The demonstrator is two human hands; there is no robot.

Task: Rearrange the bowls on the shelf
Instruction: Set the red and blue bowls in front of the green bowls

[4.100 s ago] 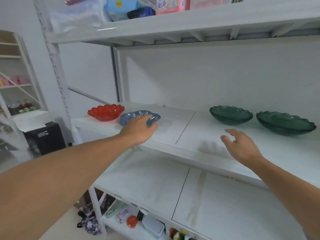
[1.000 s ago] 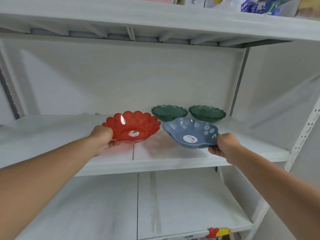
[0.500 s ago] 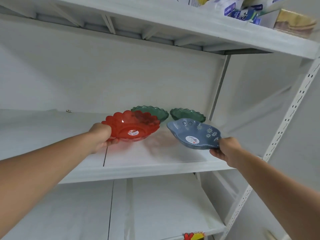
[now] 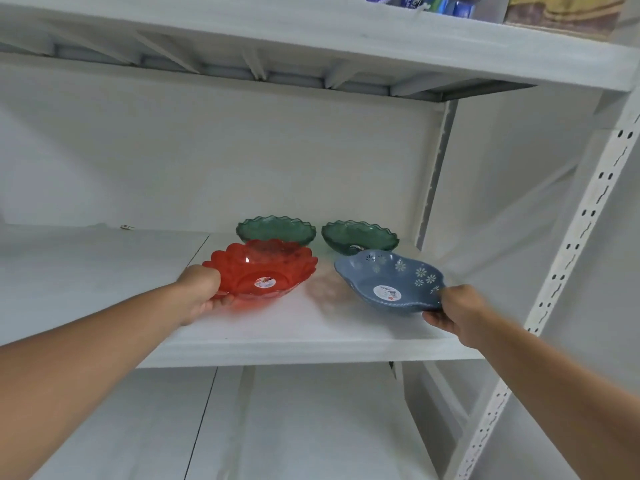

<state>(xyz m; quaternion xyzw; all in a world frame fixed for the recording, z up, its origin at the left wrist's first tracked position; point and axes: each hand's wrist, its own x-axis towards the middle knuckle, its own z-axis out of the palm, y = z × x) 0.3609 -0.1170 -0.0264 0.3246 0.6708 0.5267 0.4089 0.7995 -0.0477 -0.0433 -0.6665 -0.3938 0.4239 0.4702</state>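
Observation:
My left hand [image 4: 201, 292] grips the near left rim of a red scalloped bowl [image 4: 266, 271], which is low over the white middle shelf [image 4: 277, 334]; I cannot tell if it touches the board. My right hand [image 4: 453, 311] holds the near right rim of a blue bowl with white flowers [image 4: 388, 280], tilted toward me. Two dark green scalloped bowls stand side by side at the back: the left green bowl [image 4: 277, 228] right behind the red bowl, the right green bowl [image 4: 360, 235] right behind the blue bowl.
An upper shelf [image 4: 346, 32] with packages [image 4: 561, 10] hangs overhead. A perforated white upright [image 4: 575, 244] stands at the right, close to my right arm. A lower shelf [image 4: 277, 427] lies below. The shelf's left half [image 4: 86, 271] holds only a small scrap near the back wall.
Both bowls have come lower and nearer the shelf in front of the green bowls. Earlier still, the red and blue bowls stood at the shelf's left end.

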